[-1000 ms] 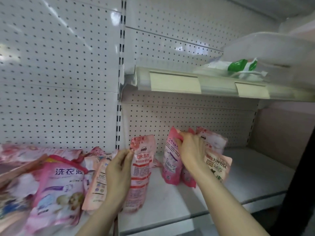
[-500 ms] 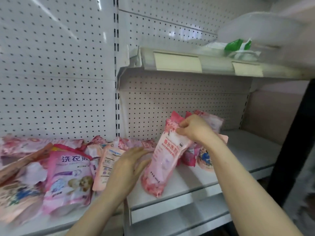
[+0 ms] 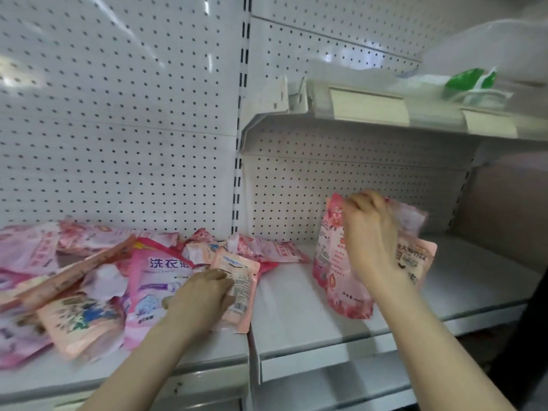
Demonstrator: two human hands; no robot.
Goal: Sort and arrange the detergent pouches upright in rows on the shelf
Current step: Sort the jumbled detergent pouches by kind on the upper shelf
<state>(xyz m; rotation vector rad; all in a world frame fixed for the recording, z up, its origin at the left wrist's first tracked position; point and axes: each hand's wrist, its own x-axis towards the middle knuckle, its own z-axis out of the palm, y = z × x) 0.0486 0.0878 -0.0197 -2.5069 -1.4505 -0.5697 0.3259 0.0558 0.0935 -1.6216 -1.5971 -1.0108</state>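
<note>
A loose heap of pink detergent pouches [image 3: 89,280] lies flat on the left part of the white shelf [image 3: 296,330]. My left hand [image 3: 201,298] grips a pale peach pouch [image 3: 240,289] at the heap's right edge. My right hand [image 3: 370,235] holds the top of a pink floral pouch [image 3: 335,274] standing upright on the right part of the shelf. Behind and beside it stand other upright pink pouches [image 3: 415,259], partly hidden by my hand.
A white pegboard wall [image 3: 118,143] backs the shelf. An upper shelf [image 3: 385,114] with blank price tags overhangs the right section and carries a green and white pack [image 3: 471,84]. Bare shelf surface lies between the heap and the standing pouches.
My right hand took the pink floral pouch from my left hand and stood it upright beside the others. My left hand dropped to the heap and closed on the peach pouch.
</note>
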